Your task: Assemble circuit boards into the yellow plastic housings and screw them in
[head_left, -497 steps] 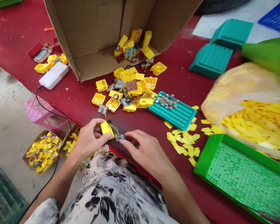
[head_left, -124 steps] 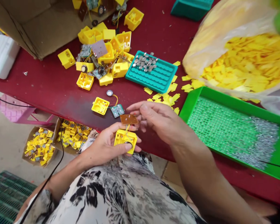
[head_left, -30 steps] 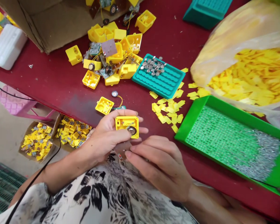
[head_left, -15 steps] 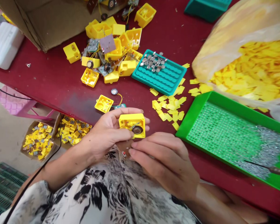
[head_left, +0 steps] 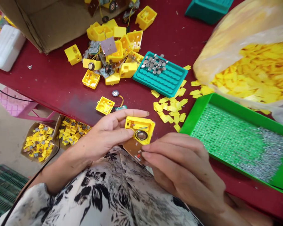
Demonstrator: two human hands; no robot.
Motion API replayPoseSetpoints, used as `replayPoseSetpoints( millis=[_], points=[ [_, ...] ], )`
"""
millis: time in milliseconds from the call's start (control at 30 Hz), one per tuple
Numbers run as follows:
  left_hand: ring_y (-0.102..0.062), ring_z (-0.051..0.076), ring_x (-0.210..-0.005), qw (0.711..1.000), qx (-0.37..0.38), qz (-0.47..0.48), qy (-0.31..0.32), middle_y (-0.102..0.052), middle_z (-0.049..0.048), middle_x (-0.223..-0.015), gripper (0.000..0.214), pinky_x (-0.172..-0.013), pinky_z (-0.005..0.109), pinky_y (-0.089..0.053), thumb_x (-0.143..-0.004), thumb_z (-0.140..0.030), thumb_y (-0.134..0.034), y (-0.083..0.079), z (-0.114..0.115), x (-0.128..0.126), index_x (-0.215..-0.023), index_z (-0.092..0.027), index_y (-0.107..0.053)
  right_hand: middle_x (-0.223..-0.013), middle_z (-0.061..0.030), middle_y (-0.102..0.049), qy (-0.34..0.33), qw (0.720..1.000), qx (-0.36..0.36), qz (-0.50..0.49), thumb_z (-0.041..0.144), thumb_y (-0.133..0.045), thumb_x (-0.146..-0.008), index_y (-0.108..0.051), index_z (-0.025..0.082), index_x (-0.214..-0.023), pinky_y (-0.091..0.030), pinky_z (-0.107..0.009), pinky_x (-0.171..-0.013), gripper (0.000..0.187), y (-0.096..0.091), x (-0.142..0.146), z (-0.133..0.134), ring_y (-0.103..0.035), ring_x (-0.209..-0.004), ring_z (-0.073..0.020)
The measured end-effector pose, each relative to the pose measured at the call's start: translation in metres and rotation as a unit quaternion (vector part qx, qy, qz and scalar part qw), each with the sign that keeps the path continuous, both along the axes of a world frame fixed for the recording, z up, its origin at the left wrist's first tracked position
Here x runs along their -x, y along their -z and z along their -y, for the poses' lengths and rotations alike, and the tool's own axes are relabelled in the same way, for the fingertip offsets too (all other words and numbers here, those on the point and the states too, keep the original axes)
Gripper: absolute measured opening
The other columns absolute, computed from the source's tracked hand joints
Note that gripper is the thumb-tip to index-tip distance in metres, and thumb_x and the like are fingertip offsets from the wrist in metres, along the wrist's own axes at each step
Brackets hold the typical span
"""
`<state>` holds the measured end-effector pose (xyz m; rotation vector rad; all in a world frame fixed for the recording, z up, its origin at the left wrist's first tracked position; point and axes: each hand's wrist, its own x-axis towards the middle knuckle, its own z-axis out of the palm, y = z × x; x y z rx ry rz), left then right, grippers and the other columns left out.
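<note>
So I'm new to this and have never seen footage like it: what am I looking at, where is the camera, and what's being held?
There is no machine here. One camera worn on a person's head looks down at their bare hands. The left hand holds an open yellow plastic box with a round metal disc in it. The right hand holds a brown circuit board just below the box. On the red table lie more yellow boxes, a teal tray with metal discs on it, a green tray, and a bag of yellow pieces.
</note>
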<state>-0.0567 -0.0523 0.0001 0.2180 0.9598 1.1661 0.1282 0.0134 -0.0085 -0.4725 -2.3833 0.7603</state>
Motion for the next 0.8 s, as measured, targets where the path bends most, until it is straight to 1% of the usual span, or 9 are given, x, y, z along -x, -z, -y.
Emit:
replayPoseSetpoints(
  millis=[100, 167, 300, 433, 500, 567, 633, 733, 800],
  points=[
    [-0.067, 0.025, -0.103, 1.0, -0.005, 0.022, 0.003, -0.072, 0.0077, -0.109, 0.037, -0.09, 0.036, -0.05, -0.077, -0.019, -0.069, 0.001, 0.0, 0.003, -0.113, -0.02, -0.068, -0.091, -0.0039, -0.074, -0.015, 0.997, -0.067, -0.019, 0.016, -0.064, -0.086, -0.068, 0.028, -0.095, -0.057, -0.041, -0.066, 0.015, -0.001, 0.003, 0.0, -0.067, -0.081, -0.0225],
    [-0.067, 0.025, -0.1, 1.0, -0.004, 0.031, 0.004, -0.072, 0.0079, -0.108, 0.039, -0.087, 0.036, -0.052, -0.075, -0.019, -0.066, 0.0, 0.0, 0.005, -0.114, -0.02, -0.068, -0.09, -0.0051, -0.074, -0.018, 0.996, -0.087, -0.03, 0.012, -0.062, -0.086, -0.067, 0.024, -0.092, -0.057, -0.04, -0.064, 0.014, -0.002, 0.006, 0.0, -0.067, -0.08, -0.0215],
    [-0.067, 0.024, -0.095, 1.0, -0.01, -0.01, 0.017, -0.072, 0.0074, -0.104, 0.041, -0.083, 0.033, -0.052, -0.076, -0.02, -0.066, -0.002, 0.001, 0.006, -0.118, -0.022, -0.067, -0.091, -0.0064, -0.073, -0.023, 0.994, -0.098, -0.044, 0.009, -0.059, -0.087, -0.066, 0.02, -0.089, -0.058, -0.038, -0.064, 0.013, -0.003, 0.008, 0.001, -0.066, -0.081, -0.0201],
    [-0.064, 0.018, -0.088, 0.996, -0.021, -0.076, 0.03, -0.07, 0.0044, -0.102, 0.034, -0.075, 0.027, -0.05, -0.083, -0.019, -0.063, -0.006, 0.004, 0.005, -0.117, -0.022, -0.067, -0.091, -0.009, -0.073, -0.026, 0.994, -0.094, -0.046, 0.009, -0.06, -0.087, -0.066, 0.017, -0.092, -0.058, -0.039, -0.067, 0.011, -0.004, 0.006, 0.001, -0.066, -0.084, -0.0211],
    [-0.062, 0.015, -0.082, 0.993, -0.022, -0.113, 0.039, -0.07, 0.0029, -0.098, 0.031, -0.07, 0.024, -0.047, -0.085, -0.018, -0.06, -0.007, 0.004, 0.005, -0.115, -0.022, -0.068, -0.091, -0.0081, -0.073, -0.032, 0.995, -0.088, -0.045, 0.008, -0.059, -0.086, -0.066, 0.018, -0.092, -0.058, -0.039, -0.067, 0.013, -0.005, 0.005, 0.0, -0.066, -0.084, -0.0207],
    [-0.061, 0.013, -0.077, 0.99, -0.027, -0.133, 0.045, -0.07, 0.0025, -0.098, 0.031, -0.067, 0.023, -0.046, -0.083, -0.014, -0.059, -0.007, 0.004, 0.004, -0.112, -0.021, -0.07, -0.09, -0.0061, -0.073, -0.034, 0.996, -0.071, -0.042, 0.008, -0.06, -0.085, -0.065, 0.02, -0.091, -0.058, -0.039, -0.067, 0.015, -0.005, 0.007, -0.002, -0.067, -0.082, -0.0202],
    [-0.062, 0.013, -0.077, 0.991, -0.039, -0.119, 0.038, -0.07, 0.0027, -0.101, 0.032, -0.068, 0.023, -0.047, -0.079, -0.01, -0.059, -0.004, 0.002, 0.002, -0.107, -0.02, -0.07, -0.088, -0.0044, -0.072, -0.027, 0.998, -0.032, -0.046, 0.006, -0.061, -0.084, -0.063, 0.022, -0.093, -0.057, -0.037, -0.067, 0.019, -0.004, 0.01, -0.003, -0.067, -0.08, -0.0191],
    [-0.064, 0.013, -0.079, 0.996, -0.039, -0.076, 0.025, -0.071, 0.0031, -0.1, 0.031, -0.071, 0.023, -0.05, -0.074, -0.006, -0.061, 0.002, -0.003, 0.0, -0.101, -0.019, -0.07, -0.084, -0.0027, -0.069, 0.016, 0.995, 0.053, -0.081, 0.003, -0.06, -0.083, -0.063, 0.021, -0.096, -0.055, -0.034, -0.067, 0.022, 0.001, 0.018, -0.003, -0.065, -0.077, -0.0165],
    [-0.065, 0.012, -0.08, 0.998, -0.031, -0.055, 0.017, -0.072, 0.0036, -0.1, 0.028, -0.071, 0.023, -0.051, -0.074, -0.007, -0.064, 0.007, -0.005, 0.0, -0.099, -0.018, -0.07, -0.082, -0.0017, -0.068, 0.048, 0.99, 0.091, -0.1, 0.002, -0.059, -0.084, -0.063, 0.021, -0.095, -0.055, -0.032, -0.068, 0.022, 0.005, 0.022, -0.002, -0.064, -0.076, -0.0155]
  ],
)
